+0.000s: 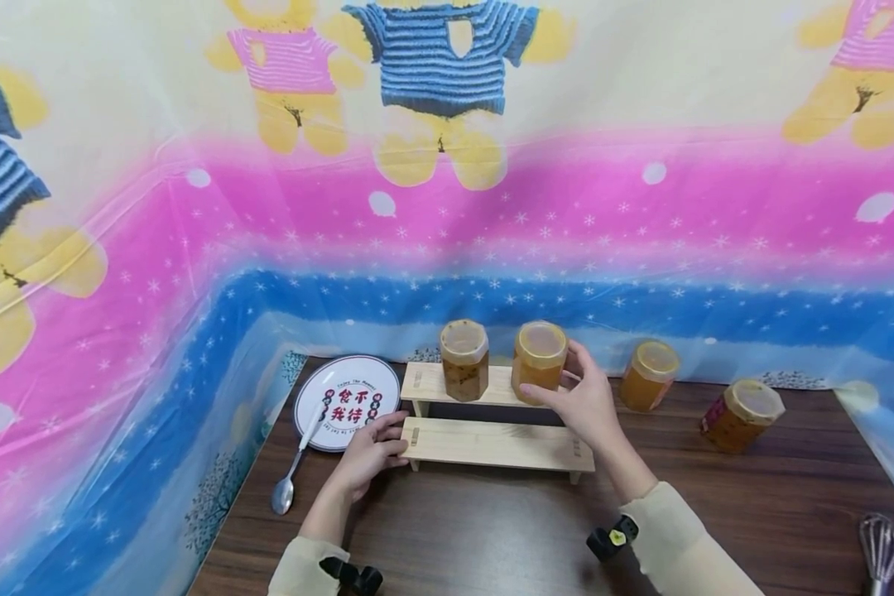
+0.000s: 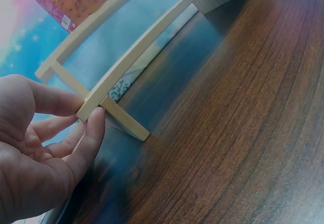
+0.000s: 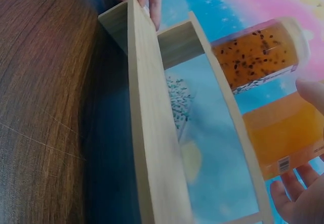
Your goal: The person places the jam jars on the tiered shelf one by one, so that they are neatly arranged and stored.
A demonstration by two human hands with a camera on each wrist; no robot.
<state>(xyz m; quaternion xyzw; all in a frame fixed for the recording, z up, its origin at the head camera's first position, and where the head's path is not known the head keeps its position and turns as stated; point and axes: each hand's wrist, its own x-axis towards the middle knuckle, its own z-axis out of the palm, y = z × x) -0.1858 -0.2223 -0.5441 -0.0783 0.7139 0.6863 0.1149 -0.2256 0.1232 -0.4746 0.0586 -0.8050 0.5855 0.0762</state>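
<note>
A two-step wooden rack point(image 1: 495, 443) stands on the table. My left hand point(image 1: 370, 455) pinches the left end of its lower step, thumb and fingers on either side of the board point(image 2: 116, 77) in the left wrist view. On the upper step, at the right, is a capped jar of orange-yellow contents point(image 1: 539, 364); my right hand point(image 1: 584, 404) grips it from the right side. Whether its base touches the board I cannot tell. Beside it on the same step stands a jar with dark seeds point(image 1: 465, 368), upright and untouched, also seen in the right wrist view.
Two more jars stand right of the rack, a yellow jar point(image 1: 650, 377) and a darker jar point(image 1: 742, 416). At the left lie a white plate point(image 1: 309, 397) with red lettering and a spoon point(image 1: 284, 494). A whisk point(image 1: 882, 550) lies near the right edge. Patterned cloth point(image 1: 447, 232) hangs behind.
</note>
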